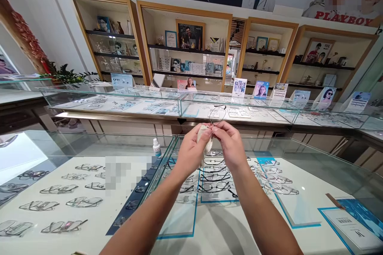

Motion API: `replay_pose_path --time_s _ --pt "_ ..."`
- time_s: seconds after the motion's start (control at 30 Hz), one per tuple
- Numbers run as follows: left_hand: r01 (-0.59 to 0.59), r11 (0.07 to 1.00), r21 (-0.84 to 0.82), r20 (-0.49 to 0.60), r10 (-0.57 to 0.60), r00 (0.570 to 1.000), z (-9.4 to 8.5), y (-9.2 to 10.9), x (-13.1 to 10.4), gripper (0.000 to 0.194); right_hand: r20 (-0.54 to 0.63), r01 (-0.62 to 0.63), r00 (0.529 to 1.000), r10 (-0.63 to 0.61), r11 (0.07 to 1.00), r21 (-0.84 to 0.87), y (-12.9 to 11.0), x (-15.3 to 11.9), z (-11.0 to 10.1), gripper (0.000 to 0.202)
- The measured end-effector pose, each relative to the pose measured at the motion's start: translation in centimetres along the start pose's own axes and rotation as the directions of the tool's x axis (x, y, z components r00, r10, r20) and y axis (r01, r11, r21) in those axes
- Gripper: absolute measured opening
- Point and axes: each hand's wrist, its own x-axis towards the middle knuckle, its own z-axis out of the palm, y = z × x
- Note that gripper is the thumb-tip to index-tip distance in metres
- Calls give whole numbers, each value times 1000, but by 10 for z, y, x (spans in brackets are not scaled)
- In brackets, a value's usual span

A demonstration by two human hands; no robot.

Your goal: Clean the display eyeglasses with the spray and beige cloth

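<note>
Both my hands meet above the glass display case, near the middle of the head view. My left hand [191, 149] is closed on a pale cleaning cloth [206, 145], which hangs from its fingers and is pressed against a pair of eyeglasses. Pinched in my right hand [231, 145] are the thin-rimmed eyeglasses [217, 114]; one round rim stands up above my fingertips, with a dark tip at its upper right. The rest of the frame is hidden behind the fingers and the cloth.
Under the glass top [89, 143] lie rows of eyeglasses [214, 187]. A small white bottle [156, 147] stands left of my hands. Beyond are another glass showcase [149, 101] with upright cards [239, 87] and wooden wall shelves [185, 48].
</note>
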Motion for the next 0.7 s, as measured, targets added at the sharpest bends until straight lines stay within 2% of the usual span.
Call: replay_pose_path --time_s 0.07,0.17,0.27,0.33,0.47,0.53,0.6,0.7 --pt "-7 999 -42 53 9 999 -3 2 0 44 6 -4 1000 4 1000 3 -1 1 -3 8" --pt "35 995 -96 188 -16 982 -11 7 0 45 2 -28 1000 28 999 29 -3 3 -6 8" --pt "76 994 -85 271 -50 961 -14 9 0 47 -5 -48 999 48 997 55 -5 4 -7 9" --pt "63 994 -84 239 -41 970 -10 6 0 47 2 -32 999 32 999 30 -6 3 -6 9" --pt "-9 997 -72 41 12 999 1 -2 -1 42 7 -2 1000 2 1000 5 -6 -1 0 9" --pt "-18 999 -46 -16 17 1000 2 -1 -1 43 3 -2 1000 2 1000 5 -7 -2 1 9" --pt "2 998 -61 15 -1 1000 -1 3 -1 46 -2 -2 1000 2 1000 -12 -8 -2 1 10" --pt "72 991 -116 181 -50 982 -11 10 0 45 -19 -26 999 26 1000 -6 -9 0 -2 12"
